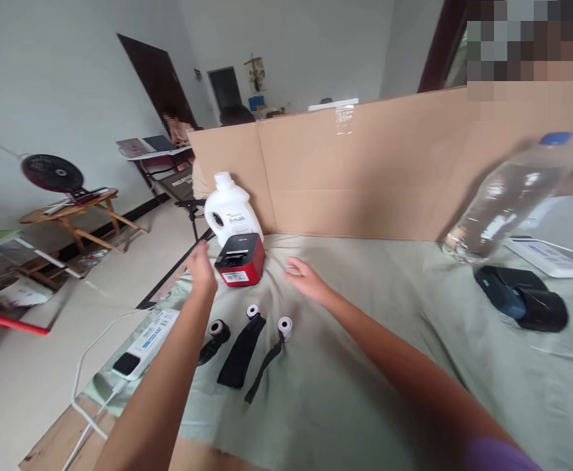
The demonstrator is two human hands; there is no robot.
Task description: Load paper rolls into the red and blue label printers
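A small red and black receipt printer (242,260) sits on the grey-green cloth between my two hands. My left hand (201,267) is raised just left of it, open and slightly blurred, with nothing in it. On the printer's right, a short gap away, my right hand (308,280) reaches in with its fingers stretched out and holds nothing. Three small paper rolls lie nearer to me: a dark-wrapped left roll (219,330), a middle roll (252,312) by a wide black strip (242,353), and a right roll (285,327) with a narrow dark strip (265,366).
Behind the printer stands a white jug (231,210) against a cardboard panel (345,176). A white power strip (145,345) with a cable lies left. At right are a large clear bottle (507,199), a black device (522,297) and another white strip (550,257). Someone's arm shows beyond.
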